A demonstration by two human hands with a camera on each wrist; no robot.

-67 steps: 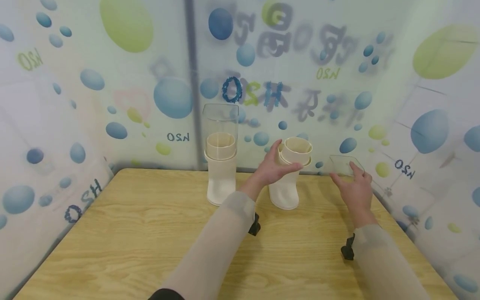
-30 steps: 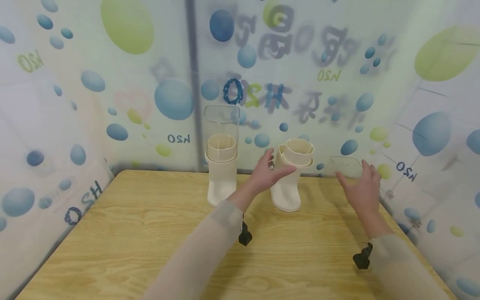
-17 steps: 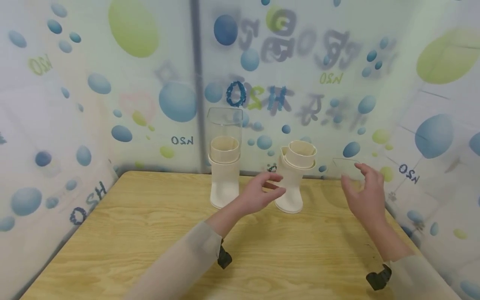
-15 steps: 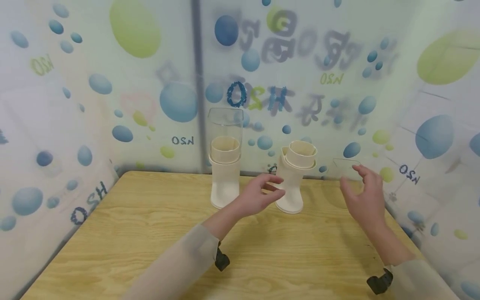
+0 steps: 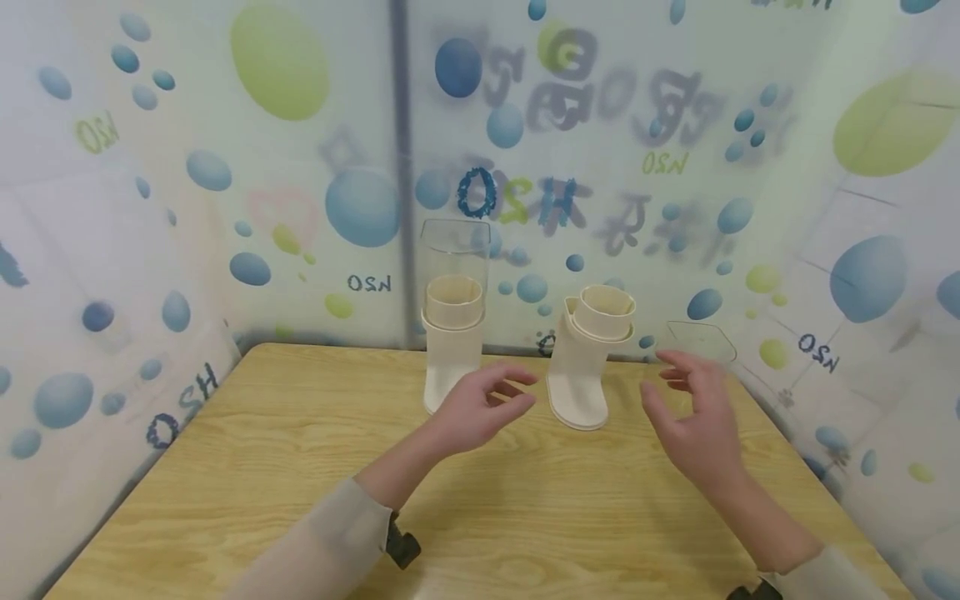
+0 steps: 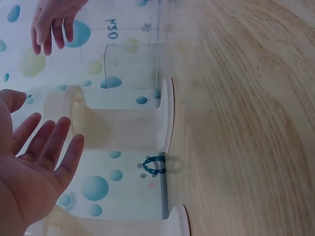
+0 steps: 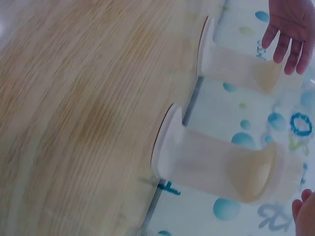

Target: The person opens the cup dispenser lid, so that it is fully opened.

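Observation:
Two cream dispenser stands with round collars on top are on the table. A clear container (image 5: 455, 250) sits over the collar of the left stand (image 5: 453, 350); the right stand (image 5: 581, 383) has its collar bare. A second clear container (image 5: 701, 340) stands at the far right, partly hidden behind my right hand (image 5: 693, 417). That hand holds nothing, its fingers loosely bent and apart. My left hand (image 5: 483, 408) is in front of the left stand and overlaps its foot in the head view. In the left wrist view, its fingers (image 6: 59, 147) are spread with nothing between them.
The wooden table (image 5: 525, 517) reaches back to a pale wall (image 5: 285, 167) printed with blue and green drops. Similar panels close in the left and right sides. A black wrist camera (image 5: 402, 546) is strapped below the left hand.
My left hand has let go of the right stand and drawn back to the left. The right hand has come away from the right clear container, nearer to me. Stands and containers stay put.

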